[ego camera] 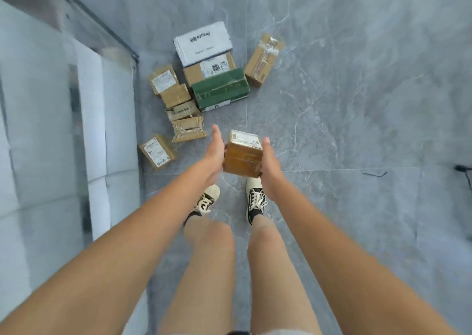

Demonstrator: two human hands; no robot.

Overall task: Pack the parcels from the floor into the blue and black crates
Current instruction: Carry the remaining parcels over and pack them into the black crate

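I hold a small brown taped parcel (242,156) with a white label above my feet, between both hands. My left hand (215,151) lies flat against its left side with straight fingers and the thumb pointing forward. My right hand (269,161) grips its right side, thumb along the edge and fingers hidden underneath. Several more parcels lie on the grey floor ahead: a white box (203,42), a green box (221,87), a taped brown box (264,60) and a labelled brown one (157,151). No crate is in view.
A glass partition with a metal frame (132,61) runs along the left, close to the parcels. My shoes (255,197) stand just below the held parcel. A dark cable (374,174) lies on the marble floor (357,92) at the right.
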